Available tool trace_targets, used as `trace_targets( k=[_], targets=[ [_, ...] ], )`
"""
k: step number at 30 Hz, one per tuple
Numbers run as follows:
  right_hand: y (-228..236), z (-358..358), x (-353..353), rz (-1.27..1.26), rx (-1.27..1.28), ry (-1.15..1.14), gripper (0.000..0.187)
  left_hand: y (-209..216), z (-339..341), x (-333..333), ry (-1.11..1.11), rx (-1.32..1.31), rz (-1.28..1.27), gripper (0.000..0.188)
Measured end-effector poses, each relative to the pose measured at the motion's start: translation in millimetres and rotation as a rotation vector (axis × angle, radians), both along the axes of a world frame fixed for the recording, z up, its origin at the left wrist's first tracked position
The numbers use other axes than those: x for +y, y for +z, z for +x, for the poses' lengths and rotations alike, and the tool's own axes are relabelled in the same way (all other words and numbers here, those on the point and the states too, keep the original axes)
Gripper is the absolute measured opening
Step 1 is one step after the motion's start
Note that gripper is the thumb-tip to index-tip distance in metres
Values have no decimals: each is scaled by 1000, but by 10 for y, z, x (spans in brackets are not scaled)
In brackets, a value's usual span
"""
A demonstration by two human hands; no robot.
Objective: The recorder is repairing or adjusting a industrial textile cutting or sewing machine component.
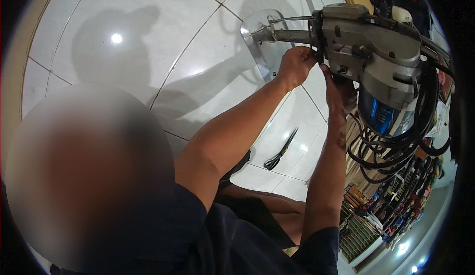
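Note:
A grey electric cloth cutting machine stands at the upper right, with a flat metal base plate joined to its body by metal bars. Its motor housing has a blue label. At the dark bracket between body and bars, my left hand is closed in a pinch; what its fingertips hold is too small to make out. Just beside it, my right hand grips the machine's underside, thumb up by the bracket, the other fingers partly hidden in shadow.
Black-handled scissors lie on the white tiled floor between my forearms. Black cable hangs in loops below the motor. Shelves crowded with many small goods stand at the lower right. My bent leg is below the scissors.

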State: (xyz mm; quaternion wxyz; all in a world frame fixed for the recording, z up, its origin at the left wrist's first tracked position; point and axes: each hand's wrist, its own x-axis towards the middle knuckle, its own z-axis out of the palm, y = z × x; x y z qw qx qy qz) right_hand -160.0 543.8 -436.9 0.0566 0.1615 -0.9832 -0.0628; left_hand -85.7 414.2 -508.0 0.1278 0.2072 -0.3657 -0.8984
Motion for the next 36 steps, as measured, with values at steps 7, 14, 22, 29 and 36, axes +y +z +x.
trace_targets(
  k=[7, 14, 22, 29, 36],
  targets=[
    [100, 57, -138, 30, 36, -55, 88, -154, -120, 95, -70, 114, 339, 24],
    [215, 377, -441, 109, 52, -241, 89, -85, 25, 127, -17, 173, 707, 22],
    [68, 180, -173, -37, 221, 252, 77, -121, -6, 111, 45, 168, 525, 21],
    [140, 236, -350, 49, 122, 112, 71, -98, -15, 90, 24, 156, 546, 20],
    [117, 260, -420, 171, 169, -7, 83, -133, -47, 144, 16, 204, 731, 17]
  ],
)
